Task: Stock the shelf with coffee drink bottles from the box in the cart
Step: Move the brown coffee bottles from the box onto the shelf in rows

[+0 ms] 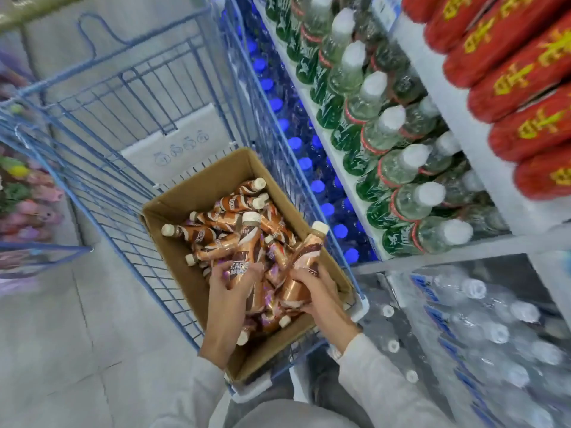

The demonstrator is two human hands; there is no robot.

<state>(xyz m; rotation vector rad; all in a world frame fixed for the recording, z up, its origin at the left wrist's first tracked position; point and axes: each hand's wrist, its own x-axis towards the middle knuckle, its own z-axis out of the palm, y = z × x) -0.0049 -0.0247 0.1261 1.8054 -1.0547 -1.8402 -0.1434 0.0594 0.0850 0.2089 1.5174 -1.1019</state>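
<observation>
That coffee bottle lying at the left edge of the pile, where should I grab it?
Grip the coffee bottle round its brown body just behind the white cap, coming from above: it lies on its side atop the other bottles, cap pointing left, upper side uncovered.

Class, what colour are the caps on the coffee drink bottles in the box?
Cream-white caps, clearest in the head view.

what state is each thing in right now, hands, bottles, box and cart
left hand, gripping the first coffee bottle
first coffee bottle, upright, cap on
right hand, gripping the second coffee bottle
second coffee bottle, tilted, cap on
box, open, sitting in the cart
loose bottles, lying on their sides in the box
cart, holding the box
</observation>
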